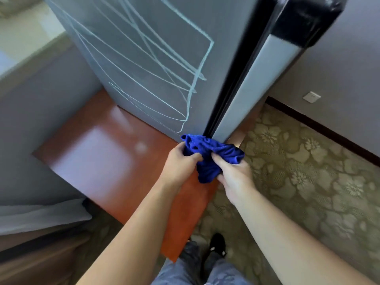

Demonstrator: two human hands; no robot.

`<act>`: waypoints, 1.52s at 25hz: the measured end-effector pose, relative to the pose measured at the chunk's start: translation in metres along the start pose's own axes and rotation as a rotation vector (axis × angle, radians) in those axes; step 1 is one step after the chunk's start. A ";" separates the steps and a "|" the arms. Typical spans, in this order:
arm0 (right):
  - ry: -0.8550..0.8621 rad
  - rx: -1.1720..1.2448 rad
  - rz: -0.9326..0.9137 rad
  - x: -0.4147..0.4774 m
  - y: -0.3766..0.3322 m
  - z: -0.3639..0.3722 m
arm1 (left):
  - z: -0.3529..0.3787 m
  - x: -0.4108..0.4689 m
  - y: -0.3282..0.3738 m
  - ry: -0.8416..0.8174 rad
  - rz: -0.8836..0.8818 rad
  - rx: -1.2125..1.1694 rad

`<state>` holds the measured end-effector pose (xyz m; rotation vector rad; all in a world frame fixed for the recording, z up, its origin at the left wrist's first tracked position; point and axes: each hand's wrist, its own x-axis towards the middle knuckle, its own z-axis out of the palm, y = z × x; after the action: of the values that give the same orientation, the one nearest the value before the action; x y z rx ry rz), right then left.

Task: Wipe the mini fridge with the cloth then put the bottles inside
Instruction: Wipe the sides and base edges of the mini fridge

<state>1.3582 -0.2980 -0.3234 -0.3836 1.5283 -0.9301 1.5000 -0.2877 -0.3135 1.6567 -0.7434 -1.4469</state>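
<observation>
A grey mini fridge [156, 58] stands on a reddish wooden board, its side scrawled with pale chalk-like lines. Its door [253, 91], closed, has a black edge and black top. A crumpled blue cloth [216, 155] is held just below the fridge's near bottom corner. My left hand [181, 163] grips the cloth's left part, thumb curled over it. My right hand [234, 177] pinches its right part. No bottles are in view.
The wooden board [98, 153] juts out to the left of the fridge over a flower-patterned carpet [298, 171]. A wall with a dark skirting and a socket [311, 97] runs on the right. My legs and a black shoe [218, 243] are below.
</observation>
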 end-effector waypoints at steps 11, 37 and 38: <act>-0.046 0.119 -0.811 -0.169 -0.159 0.026 | -0.007 -0.141 0.204 0.160 0.707 -0.122; 0.301 -0.396 -0.830 -0.197 -0.136 0.283 | -0.260 0.022 0.248 0.140 1.169 0.388; 0.365 -0.349 -0.870 -0.200 -0.132 0.269 | -0.254 0.019 0.248 0.139 1.178 0.366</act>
<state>1.6160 -0.3266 -0.0729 -1.2517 1.8904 -1.4515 1.7706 -0.3828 -0.1036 1.1281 -1.5928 -0.3609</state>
